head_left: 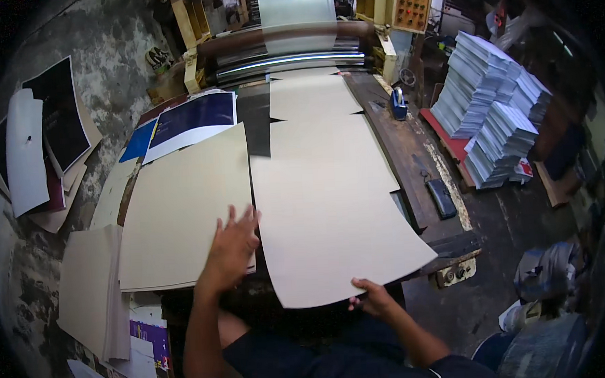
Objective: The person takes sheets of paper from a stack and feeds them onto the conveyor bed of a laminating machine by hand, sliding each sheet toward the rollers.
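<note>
A large cream paper sheet lies in front of me on the feed table, its near edge curling over toward my body. My right hand pinches that near edge, thumb on top and fingers beneath. More cream sheets lie end to end ahead of it, reaching the machine's rollers. To the left is a stack of cream sheets. Over its right edge my left hand hovers with fingers spread, slightly blurred, holding nothing; whether it touches the stack I cannot tell.
Dark printed sheets lie beyond the left stack. A second cream stack leans at lower left. Right of the table sit a dark case and a blue tape dispenser. Tall paper piles stand at right; a control panel is upper right.
</note>
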Motion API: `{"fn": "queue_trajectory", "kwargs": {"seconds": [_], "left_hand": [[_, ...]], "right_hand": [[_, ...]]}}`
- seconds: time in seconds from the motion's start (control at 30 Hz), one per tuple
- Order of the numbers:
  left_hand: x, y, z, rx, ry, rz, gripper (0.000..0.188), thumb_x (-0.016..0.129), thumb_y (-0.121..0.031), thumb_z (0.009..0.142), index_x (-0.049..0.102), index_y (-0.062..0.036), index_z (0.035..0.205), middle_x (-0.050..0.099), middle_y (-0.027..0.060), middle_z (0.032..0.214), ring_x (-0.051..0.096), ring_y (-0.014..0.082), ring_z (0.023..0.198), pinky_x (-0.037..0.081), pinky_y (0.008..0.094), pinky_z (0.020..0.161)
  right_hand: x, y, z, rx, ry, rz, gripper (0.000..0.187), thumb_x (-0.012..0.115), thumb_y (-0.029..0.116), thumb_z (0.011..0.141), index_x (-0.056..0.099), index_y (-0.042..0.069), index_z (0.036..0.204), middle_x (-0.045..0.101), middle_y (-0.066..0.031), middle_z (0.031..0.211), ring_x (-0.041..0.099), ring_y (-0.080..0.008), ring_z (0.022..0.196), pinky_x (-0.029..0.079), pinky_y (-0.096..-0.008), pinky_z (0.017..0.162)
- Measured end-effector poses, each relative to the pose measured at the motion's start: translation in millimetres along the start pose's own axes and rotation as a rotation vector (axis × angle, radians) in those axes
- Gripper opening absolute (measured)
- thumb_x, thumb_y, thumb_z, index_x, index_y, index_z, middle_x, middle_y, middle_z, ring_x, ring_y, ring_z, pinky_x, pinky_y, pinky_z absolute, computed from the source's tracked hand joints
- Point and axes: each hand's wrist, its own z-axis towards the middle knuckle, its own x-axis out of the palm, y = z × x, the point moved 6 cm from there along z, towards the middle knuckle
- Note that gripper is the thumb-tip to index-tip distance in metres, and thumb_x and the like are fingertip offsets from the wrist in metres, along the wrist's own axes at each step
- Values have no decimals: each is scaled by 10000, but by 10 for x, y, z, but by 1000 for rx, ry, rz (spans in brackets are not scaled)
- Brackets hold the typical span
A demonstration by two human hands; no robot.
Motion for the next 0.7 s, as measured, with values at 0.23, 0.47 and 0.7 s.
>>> {"fn": "queue_trajectory", "kwargs": {"seconds": [0.23,0.47,0.7], "left_hand": [[209,409,-273,-241,121,288,579,277,-411,1011,298,-48,1461,226,179,1538,111,404,1435,88,562,1136],[155,230,-400,-92,81,245,791,408,-657,890,371,-88,1438,269,154,1529,164,353,1438,103,534,1143],[58,307,-453,-143,-144,-139,584,462,-551,930,584,-87,1264,514,125,1370,323,345,1383,117,532,1143]], "right_hand": [[-148,-723,-302,61,13,-100,396,566,323,936,504,-12,1138,619,-163,891,623,-219,744,559,-406,670],[-92,-580,-271,40,-25,-5,438,541,367,943,492,-10,1160,647,-198,873,630,-207,709,567,-401,646],[-71,-267,100,12,1,38,472,472,441,960,503,8,1146,655,-194,919,619,-185,674,563,-407,690]]}}
